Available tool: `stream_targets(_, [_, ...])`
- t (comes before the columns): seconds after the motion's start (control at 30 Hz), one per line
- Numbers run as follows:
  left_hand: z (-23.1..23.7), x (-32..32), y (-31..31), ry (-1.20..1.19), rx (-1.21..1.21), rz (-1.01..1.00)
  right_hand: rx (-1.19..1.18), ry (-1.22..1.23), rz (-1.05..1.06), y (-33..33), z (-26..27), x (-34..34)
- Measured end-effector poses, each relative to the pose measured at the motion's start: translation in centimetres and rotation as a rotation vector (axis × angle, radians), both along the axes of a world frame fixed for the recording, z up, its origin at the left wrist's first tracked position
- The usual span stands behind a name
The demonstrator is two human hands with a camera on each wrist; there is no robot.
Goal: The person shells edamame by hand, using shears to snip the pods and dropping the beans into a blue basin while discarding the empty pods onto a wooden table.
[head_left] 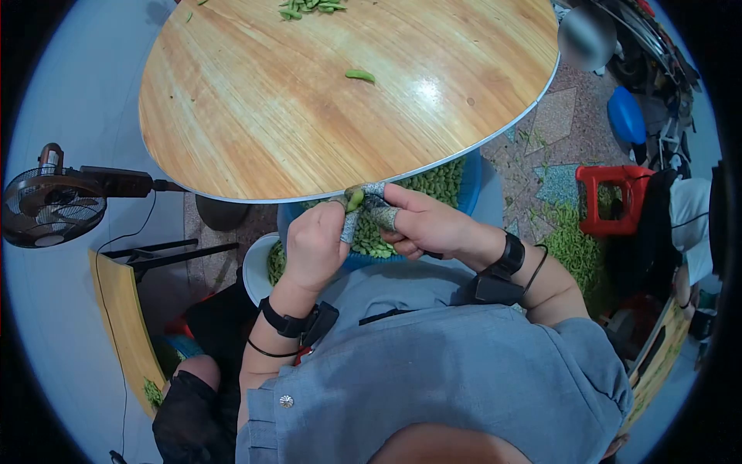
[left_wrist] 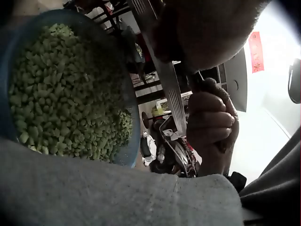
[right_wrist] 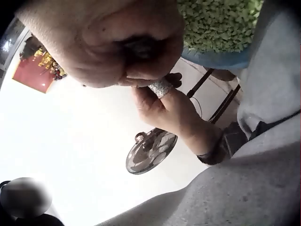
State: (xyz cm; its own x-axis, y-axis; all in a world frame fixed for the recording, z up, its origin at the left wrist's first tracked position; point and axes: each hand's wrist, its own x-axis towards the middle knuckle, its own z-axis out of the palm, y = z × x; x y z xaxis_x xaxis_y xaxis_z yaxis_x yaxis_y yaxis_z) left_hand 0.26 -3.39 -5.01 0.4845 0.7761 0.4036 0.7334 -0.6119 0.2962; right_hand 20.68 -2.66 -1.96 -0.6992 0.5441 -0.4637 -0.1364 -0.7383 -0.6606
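Left hand (head_left: 315,241) and right hand (head_left: 427,226), fingertips wrapped, pinch one green bean pod (head_left: 355,202) between them. Pod located at the near edge of the oval wooden table (head_left: 309,131), above a blue basin (head_left: 471,185) of shelled beans (left_wrist: 70,99). Loose pod (head_left: 360,76) lies toward the table's far edge.

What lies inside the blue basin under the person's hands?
Many shelled green beans are heaped inside the blue basin. Its bottom is hidden beneath them, so anything buried there cannot be seen.
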Motion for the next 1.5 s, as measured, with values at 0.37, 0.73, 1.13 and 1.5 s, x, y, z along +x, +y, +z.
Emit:
stream_targets(0.37, [-0.1, 0.3, -2.1, -1.198, -1.392, 0.138, 0.176, -0.074, -0.007, -1.3, -2.4, 1.2])
stream_targets(0.73, [0.4, 1.5, -3.1, -0.411, -1.107, -0.007, 1.384, -0.694, -0.076, -0.8, -5.1, 0.5])
stream_targets(1.13, [-0.7, 0.9, -2.9, -0.486, -1.3, -0.053, 1.055, -0.581, 0.159, 0.6, -7.0, 1.3])
stream_targets(1.5, [-3.0, 0.2, -2.8, -0.604, -1.398, 0.206, 1.099, -0.701, -0.043, 0.3, -7.4, 1.1])
